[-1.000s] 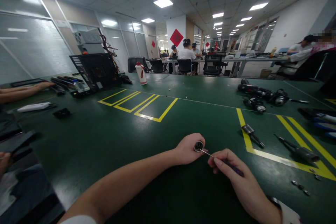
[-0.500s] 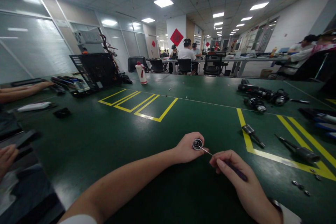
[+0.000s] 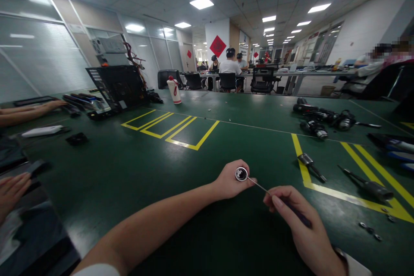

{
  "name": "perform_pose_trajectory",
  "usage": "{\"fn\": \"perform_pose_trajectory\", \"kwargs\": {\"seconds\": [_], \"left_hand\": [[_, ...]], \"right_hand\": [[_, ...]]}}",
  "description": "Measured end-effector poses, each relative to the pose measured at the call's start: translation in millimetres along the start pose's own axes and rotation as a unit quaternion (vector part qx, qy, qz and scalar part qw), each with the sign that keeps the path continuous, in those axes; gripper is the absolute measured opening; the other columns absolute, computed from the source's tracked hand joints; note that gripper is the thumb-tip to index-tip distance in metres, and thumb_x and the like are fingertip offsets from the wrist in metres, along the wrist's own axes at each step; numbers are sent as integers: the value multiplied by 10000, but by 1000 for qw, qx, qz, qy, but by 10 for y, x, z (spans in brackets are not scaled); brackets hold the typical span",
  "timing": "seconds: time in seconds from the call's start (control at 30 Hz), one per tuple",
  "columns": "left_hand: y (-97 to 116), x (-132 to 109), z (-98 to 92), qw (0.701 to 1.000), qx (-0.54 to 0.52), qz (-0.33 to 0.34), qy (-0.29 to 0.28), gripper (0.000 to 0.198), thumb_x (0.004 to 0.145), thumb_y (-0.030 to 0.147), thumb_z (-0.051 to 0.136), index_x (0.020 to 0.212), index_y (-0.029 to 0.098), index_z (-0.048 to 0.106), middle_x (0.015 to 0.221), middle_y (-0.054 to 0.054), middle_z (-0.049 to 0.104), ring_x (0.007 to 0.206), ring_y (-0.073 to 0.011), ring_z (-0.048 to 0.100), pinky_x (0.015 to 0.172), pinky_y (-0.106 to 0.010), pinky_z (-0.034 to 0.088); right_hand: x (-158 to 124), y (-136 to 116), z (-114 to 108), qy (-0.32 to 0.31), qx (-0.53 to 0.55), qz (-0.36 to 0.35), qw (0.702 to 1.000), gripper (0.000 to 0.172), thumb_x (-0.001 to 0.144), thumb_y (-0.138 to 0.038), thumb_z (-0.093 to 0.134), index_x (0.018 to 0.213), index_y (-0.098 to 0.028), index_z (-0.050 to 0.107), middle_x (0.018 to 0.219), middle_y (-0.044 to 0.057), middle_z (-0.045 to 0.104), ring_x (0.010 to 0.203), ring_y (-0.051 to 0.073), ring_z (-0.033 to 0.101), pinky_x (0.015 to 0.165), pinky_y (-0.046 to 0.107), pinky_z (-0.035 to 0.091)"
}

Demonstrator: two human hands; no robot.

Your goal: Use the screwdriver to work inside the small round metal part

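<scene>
My left hand (image 3: 228, 182) is wrapped round a short metal cylinder (image 3: 241, 174), whose round open end faces me and shows a dark inside with small shiny parts. Between the thumb and fingers of my right hand (image 3: 308, 235) is a thin screwdriver-like tool (image 3: 260, 186) with a dark handle. Its slim metal shaft points up and left, and its tip is at the right edge of the cylinder's opening. Whether the tip touches the rim, I cannot tell. My left fingers are mostly hidden behind the cylinder.
On the green table (image 3: 129, 207), two metal parts with long shafts, one a cylinder (image 3: 305, 159), lie to the right. Several small rings (image 3: 370, 230) lie nearer. Dark machine parts (image 3: 318, 127) sit behind. A white cup (image 3: 174, 90) stands farther back. A co-worker's hands (image 3: 14, 187) are at the left.
The tool's tip has come out from inside the opening to its right edge, as my right hand shifted slightly right. The cylinder has moved a little up and left. A co-worker's hand at left moved inward.
</scene>
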State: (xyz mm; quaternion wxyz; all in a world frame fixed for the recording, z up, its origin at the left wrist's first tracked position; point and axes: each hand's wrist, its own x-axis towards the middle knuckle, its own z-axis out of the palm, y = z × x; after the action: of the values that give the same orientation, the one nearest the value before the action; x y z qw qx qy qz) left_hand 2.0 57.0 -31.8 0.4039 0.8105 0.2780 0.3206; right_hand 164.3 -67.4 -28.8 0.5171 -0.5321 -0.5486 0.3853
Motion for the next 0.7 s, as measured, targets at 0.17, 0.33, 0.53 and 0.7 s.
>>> {"fn": "perform_pose_trajectory", "kwargs": {"seconds": [0.17,0.33,0.53,0.7], "left_hand": [[-5,-3,-4,999,-27,-17,17,277,727,381,656,747,153,500,673,34,492,585,-85,460,551,-220,385],[16,-6,-16,1000,17,-9,9,255,755,380,632,802,160,511,773,1,539,674,-114,508,613,-245,426],[74,-11,-12,983,181,34,-10,288,766,421,620,871,167,531,892,-37,571,822,-163,524,723,-293,443],[140,-37,55,952,278,102,-79,340,756,463,621,904,171,529,1026,-71,575,972,-205,524,808,-324,445]], "right_hand": [[4,8,4,9,0,-23,1000,207,858,-405,502,815,-237,614,781,18,625,735,185,582,652,300,479],[3,36,1,49,-8,-27,998,206,852,-416,507,856,-235,605,803,21,629,712,181,586,636,302,490],[9,44,-4,78,-38,-20,996,220,855,-427,502,937,-235,570,869,30,619,726,177,590,644,304,502],[-1,37,15,108,-78,-52,990,178,879,-378,487,975,-239,546,898,36,605,746,171,592,638,290,511]]}}
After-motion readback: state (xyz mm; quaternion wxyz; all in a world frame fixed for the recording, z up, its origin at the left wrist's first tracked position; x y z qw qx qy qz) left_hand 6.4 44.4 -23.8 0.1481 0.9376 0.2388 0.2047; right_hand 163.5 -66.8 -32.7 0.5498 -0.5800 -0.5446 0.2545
